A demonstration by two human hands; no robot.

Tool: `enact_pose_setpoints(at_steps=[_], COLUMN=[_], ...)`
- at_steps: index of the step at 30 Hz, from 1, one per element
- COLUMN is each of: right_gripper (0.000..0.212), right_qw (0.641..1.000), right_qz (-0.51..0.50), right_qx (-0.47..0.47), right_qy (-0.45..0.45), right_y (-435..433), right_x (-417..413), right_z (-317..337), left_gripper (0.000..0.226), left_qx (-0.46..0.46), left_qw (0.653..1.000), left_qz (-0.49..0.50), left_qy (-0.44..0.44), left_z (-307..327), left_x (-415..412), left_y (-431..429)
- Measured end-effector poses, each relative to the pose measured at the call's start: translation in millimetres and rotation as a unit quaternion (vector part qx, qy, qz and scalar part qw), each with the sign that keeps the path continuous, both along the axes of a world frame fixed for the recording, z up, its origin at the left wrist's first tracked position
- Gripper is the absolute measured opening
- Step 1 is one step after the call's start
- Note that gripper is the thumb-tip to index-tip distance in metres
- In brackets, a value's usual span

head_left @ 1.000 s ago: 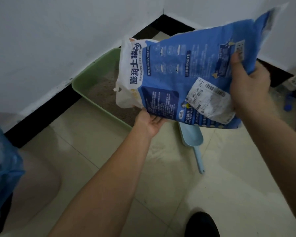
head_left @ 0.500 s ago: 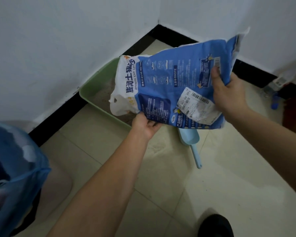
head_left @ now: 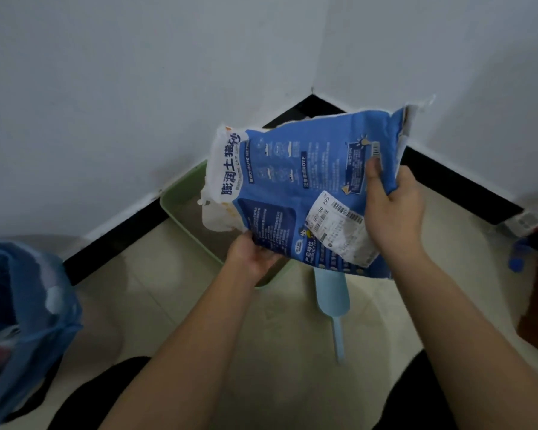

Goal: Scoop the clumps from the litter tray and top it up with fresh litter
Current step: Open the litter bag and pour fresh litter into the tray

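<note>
the blue and white printed plastic litter bag [head_left: 295, 187] is held tipped over the pale green plastic litter tray [head_left: 184, 193] in the corner. the left hand [head_left: 250, 257] grips its lower edge; the right hand [head_left: 392, 212] clasps its upper end. a light blue plastic scoop [head_left: 333, 297] lies on the tiled floor [head_left: 174, 302] beside the tray.

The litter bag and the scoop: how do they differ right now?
The litter bag is held up over the green tray by the left hand and right hand; the scoop lies untouched on the floor. The bag is large, crumpled and printed; the scoop is small and plain. Both are blue, the scoop paler.
</note>
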State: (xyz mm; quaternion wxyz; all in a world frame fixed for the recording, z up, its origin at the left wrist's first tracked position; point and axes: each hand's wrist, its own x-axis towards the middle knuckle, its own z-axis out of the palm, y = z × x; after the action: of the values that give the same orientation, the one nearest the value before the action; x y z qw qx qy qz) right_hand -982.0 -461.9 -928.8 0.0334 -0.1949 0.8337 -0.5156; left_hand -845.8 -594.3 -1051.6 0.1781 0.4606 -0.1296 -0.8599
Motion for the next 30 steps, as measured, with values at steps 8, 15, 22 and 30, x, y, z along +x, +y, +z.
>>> enact_pose_setpoints(at_steps=[8, 15, 22, 30], right_gripper=[0.045, 0.035, 0.015, 0.019], right_qw=[0.996, 0.995, 0.997, 0.999], right_qz=[0.084, 0.051, 0.035, -0.006], right_qx=[0.002, -0.062, -0.036, 0.051], right_qy=[-0.023, -0.05, -0.058, -0.016], right_y=[-14, -5, -7, -17], right_x=[-46, -93, -110, -124], right_z=[-29, -44, -55, -57], left_gripper=[0.032, 0.026, 0.068, 0.043], left_qx=[-0.032, -0.01, 0.094, 0.133], left_qw=[0.993, 0.987, 0.983, 0.971], left_qz=[0.096, 0.159, 0.14, 0.176], left_qy=[-0.059, -0.027, 0.07, 0.088], left_z=[-5, -37, -47, -58], left_x=[-28, -57, -76, -89], left_y=[14, 2, -7, -16])
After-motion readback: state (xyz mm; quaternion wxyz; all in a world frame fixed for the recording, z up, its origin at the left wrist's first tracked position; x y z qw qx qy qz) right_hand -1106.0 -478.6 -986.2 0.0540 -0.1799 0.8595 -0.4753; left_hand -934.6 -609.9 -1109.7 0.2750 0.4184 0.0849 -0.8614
